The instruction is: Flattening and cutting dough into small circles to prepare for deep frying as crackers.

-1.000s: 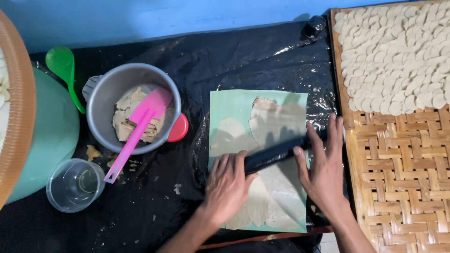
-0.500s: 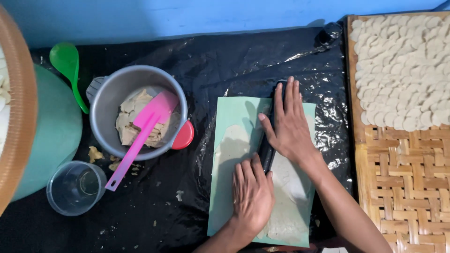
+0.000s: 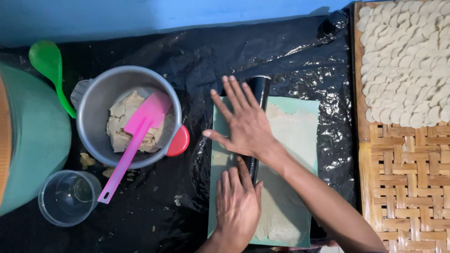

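On green board point(image 3: 300, 105): black rolling pin point(image 3: 258, 91) lengthwise over flattened dough sheet point(image 3: 290, 154). Right hand point(image 3: 243, 122) flat, fingers spread, pressing pin; left hand point(image 3: 238, 206) flat on its near end. Dough possibly thinner near board's edge; uneven pressure could tear it or push it off board.

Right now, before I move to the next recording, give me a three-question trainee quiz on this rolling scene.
1. True or false: both hands, the left hand and the right hand, rest flat on the black rolling pin.
2. What colour is the spatula in the metal pot? A green, B pink, C blue.
3. Fill in: the cut dough rounds lie on a woven ____ tray.

Key: 1 true; 2 B; 3 bamboo.
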